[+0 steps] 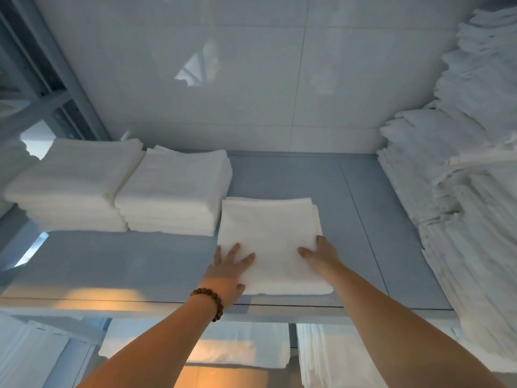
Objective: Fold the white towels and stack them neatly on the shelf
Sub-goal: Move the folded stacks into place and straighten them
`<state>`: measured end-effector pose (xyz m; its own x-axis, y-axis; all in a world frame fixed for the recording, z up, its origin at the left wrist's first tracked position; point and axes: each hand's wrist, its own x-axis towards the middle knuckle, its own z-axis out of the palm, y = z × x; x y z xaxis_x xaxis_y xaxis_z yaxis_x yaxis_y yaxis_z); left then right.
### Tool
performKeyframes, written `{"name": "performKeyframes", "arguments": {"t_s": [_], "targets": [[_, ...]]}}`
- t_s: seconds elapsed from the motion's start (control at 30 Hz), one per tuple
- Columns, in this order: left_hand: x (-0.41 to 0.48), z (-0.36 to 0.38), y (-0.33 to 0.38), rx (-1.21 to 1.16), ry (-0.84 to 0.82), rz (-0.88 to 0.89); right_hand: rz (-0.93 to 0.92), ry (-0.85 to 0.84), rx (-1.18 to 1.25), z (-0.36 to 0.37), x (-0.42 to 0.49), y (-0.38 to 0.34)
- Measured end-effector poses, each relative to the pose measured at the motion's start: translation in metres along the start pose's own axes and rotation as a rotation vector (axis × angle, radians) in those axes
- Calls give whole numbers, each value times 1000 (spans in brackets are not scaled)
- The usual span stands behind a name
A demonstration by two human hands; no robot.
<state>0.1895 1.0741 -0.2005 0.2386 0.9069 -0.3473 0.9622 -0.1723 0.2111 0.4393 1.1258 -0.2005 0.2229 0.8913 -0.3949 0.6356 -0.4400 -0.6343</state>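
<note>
towel [268, 239], folded square, lies flat on shelf [112, 261] near the front edge, just right of a low stack [173, 189]; second stack [70, 186] beside that. left hand [228, 271], bracelet [212, 301] at wrist, presses its near left corner, fingers spread wide. right hand [321, 254] rests flat on its right side, fingers straight. tall pile [461, 191] at right, apart.

A linen storeroom: grey metal shelving [134, 264] loaded with stacked white towels [173, 189] (glossy tiled wall [251, 79] behind).
</note>
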Motion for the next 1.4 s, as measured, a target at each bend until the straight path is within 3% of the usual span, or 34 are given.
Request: {"name": "performKeyframes", "arguments": {"t_s": [0.17,0.3,0.4,0.53,0.83,1.1,1.4], "targets": [[14,-4,16,0,100,19,-126,131,13,-19,12,-3],[10,16,17,10,42,23,-72,41,-150,-17,17,14],[8,20,14,-220,48,-44,-14,59,-147,-18,22,18],[18,8,22,-590,207,-156,83,4,-97,-23,29,19],[31,-5,14,-865,152,-460,119,-62,17,-25,22,25],[28,-5,28,-835,68,-299,-36,-9,74,-28,1,23],[32,-46,63,-732,197,-142,-239,229,1,-54,-18,-14]]}}
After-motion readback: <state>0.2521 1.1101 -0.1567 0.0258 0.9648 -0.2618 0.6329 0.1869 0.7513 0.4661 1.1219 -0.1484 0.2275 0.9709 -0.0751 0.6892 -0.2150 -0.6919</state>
